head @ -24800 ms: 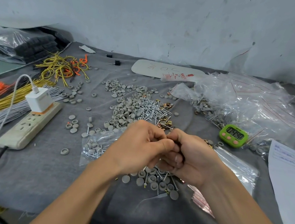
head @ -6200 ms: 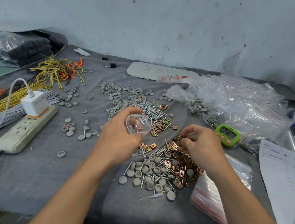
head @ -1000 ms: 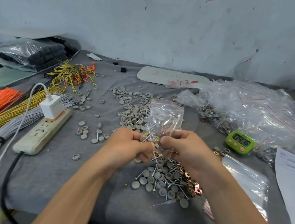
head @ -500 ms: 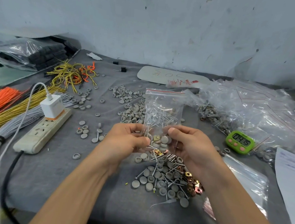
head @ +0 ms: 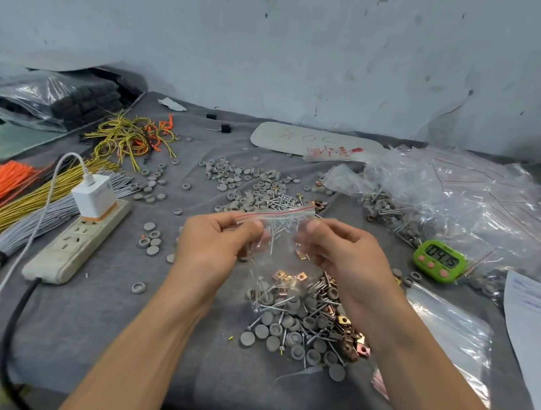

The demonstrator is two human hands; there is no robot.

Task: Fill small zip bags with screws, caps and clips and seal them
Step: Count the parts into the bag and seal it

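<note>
A small clear zip bag (head: pixel 279 238) with a red line along its top hangs between both hands above the table. My left hand (head: pixel 216 242) pinches its upper left corner and my right hand (head: pixel 340 253) pinches the upper right. Copper clips and screws show through the lower part of the bag. Under it lies a mixed pile of screws, grey caps and copper clips (head: pixel 304 322). Farther back, more grey caps and screws (head: pixel 257 190) are spread over the grey cloth.
A heap of filled zip bags (head: pixel 452 201) sits at the right, with a green timer (head: pixel 440 261) beside it. Empty zip bags (head: pixel 447 338) and a paper sheet (head: pixel 536 326) lie at the near right. A power strip with charger (head: pixel 76 240) and wire bundles (head: pixel 17 202) occupy the left.
The bag has dropped from upright above the hands to hanging below them; both hands have shifted their hold from its lower part to its top edge and moved slightly apart.
</note>
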